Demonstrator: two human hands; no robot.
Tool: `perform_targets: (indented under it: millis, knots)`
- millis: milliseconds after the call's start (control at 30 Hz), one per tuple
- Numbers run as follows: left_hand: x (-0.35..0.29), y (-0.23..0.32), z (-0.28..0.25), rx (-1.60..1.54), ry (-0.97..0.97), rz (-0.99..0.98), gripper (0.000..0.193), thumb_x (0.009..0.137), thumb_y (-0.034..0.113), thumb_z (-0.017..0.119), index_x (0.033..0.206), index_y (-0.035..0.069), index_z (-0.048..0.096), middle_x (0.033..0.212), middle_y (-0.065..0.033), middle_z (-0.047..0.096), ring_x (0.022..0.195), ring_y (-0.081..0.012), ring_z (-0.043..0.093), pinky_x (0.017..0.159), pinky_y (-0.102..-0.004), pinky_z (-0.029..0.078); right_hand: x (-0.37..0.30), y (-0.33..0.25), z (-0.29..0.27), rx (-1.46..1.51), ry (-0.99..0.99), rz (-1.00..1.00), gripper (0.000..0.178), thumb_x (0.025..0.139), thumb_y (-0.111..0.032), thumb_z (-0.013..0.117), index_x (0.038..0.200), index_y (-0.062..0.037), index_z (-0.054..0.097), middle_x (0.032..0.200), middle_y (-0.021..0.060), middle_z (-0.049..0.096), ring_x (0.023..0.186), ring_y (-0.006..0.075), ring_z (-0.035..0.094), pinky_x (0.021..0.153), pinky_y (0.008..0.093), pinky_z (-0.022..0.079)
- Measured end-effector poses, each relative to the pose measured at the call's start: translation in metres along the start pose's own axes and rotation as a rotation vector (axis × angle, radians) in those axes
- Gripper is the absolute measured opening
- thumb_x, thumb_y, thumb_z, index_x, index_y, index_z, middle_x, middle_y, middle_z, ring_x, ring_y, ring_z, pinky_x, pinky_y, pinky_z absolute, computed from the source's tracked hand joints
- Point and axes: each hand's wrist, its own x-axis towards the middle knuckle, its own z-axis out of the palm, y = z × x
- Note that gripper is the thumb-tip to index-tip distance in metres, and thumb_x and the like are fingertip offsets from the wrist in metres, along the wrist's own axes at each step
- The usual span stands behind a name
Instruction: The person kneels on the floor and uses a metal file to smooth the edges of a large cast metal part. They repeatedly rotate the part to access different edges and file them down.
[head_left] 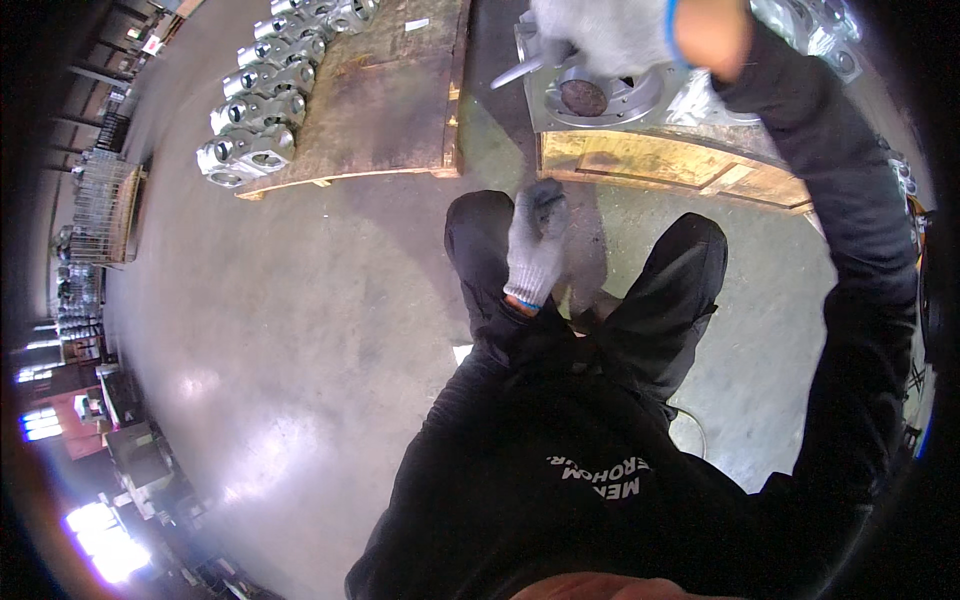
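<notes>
My right hand (610, 38), in a pale grey work glove with a blue cuff, is closed on a pale tapered tool (517, 73) whose narrow end points left. Just beneath that hand lies a silver metal casting (643, 113) with a flat flange and a round opening; a brownish round surface shows inside it. My left hand (537, 245), gloved too, is held low beside my left knee, away from the castings. Its fingers are curled in and look dark at the tips; whatever they may hold is hidden.
A wooden pallet (375, 110) at the upper left carries several silver castings (250, 150) in a row along its left side. Another wooden pallet or crate (665, 160) stands under the casting before me. A wire cage (105, 210) stands far left on the concrete floor (290, 330).
</notes>
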Motion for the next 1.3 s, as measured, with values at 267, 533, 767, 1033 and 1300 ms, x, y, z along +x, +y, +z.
perform_targets:
  millis: [267, 533, 767, 1033, 1300]
  knots:
    - [-0.011, -0.003, 0.002, -0.143, -0.007, -0.017, 0.026, 0.102, 0.002, 0.062, 0.127, 0.000, 0.060, 0.119, -0.0061, 0.067, 0.110, -0.0147, 0.062, 0.100, -0.0287, 0.049, -0.011, -0.007, 0.002, 0.000, -0.026, 0.009, 0.022, 0.076, -0.020, 0.077, 0.093, -0.0067, 0.082, 0.093, 0.0150, 0.077, 0.084, 0.0313, 0.074, 0.076, 0.0422, 0.059]
    - [-0.006, -0.020, 0.015, -0.413, -0.100, -0.252, 0.037, 0.110, 0.027, 0.056, 0.130, -0.003, 0.062, 0.121, -0.0125, 0.070, 0.109, -0.0229, 0.067, 0.101, -0.0381, 0.053, -0.083, -0.034, 0.075, 0.222, -0.006, 0.232, 0.030, 0.088, -0.018, 0.073, 0.115, -0.0058, 0.076, 0.086, 0.0155, 0.074, 0.083, 0.0298, 0.074, 0.078, 0.0438, 0.060]
    - [0.029, -0.033, 0.039, -0.730, -0.010, -0.646, 0.073, 0.108, 0.061, 0.042, 0.138, -0.004, 0.054, 0.122, -0.0187, 0.069, 0.112, -0.0338, 0.066, 0.103, -0.0473, 0.051, -0.211, -0.110, 0.144, 1.422, 0.189, 1.093, 0.049, 0.104, -0.036, 0.059, 0.139, -0.0020, 0.064, 0.099, 0.0104, 0.077, 0.077, 0.0134, 0.071, 0.067, 0.0289, 0.057]
    - [0.068, -0.032, 0.077, -0.357, -0.005, -0.510, 0.030, 0.109, 0.033, 0.055, 0.115, 0.005, 0.062, 0.091, -0.0063, 0.068, 0.076, -0.0190, 0.067, 0.072, -0.0334, 0.056, -0.209, -0.162, 0.178, 1.912, 0.472, 1.149, 0.049, 0.107, -0.030, 0.056, 0.145, 0.0003, 0.056, 0.096, 0.0074, 0.072, 0.070, 0.0101, 0.062, 0.062, 0.0239, 0.050]
    - [0.101, -0.054, 0.061, 0.046, 0.045, -0.216, 0.044, 0.111, 0.042, 0.049, 0.097, 0.003, 0.065, 0.079, -0.0047, 0.065, 0.065, -0.0154, 0.061, 0.059, -0.0313, 0.050, -0.184, -0.128, 0.176, 2.193, 0.333, 1.215, 0.042, 0.107, -0.033, 0.055, 0.141, -0.0099, 0.061, 0.082, -0.0041, 0.057, 0.069, 0.0065, 0.059, 0.048, 0.0222, 0.040]
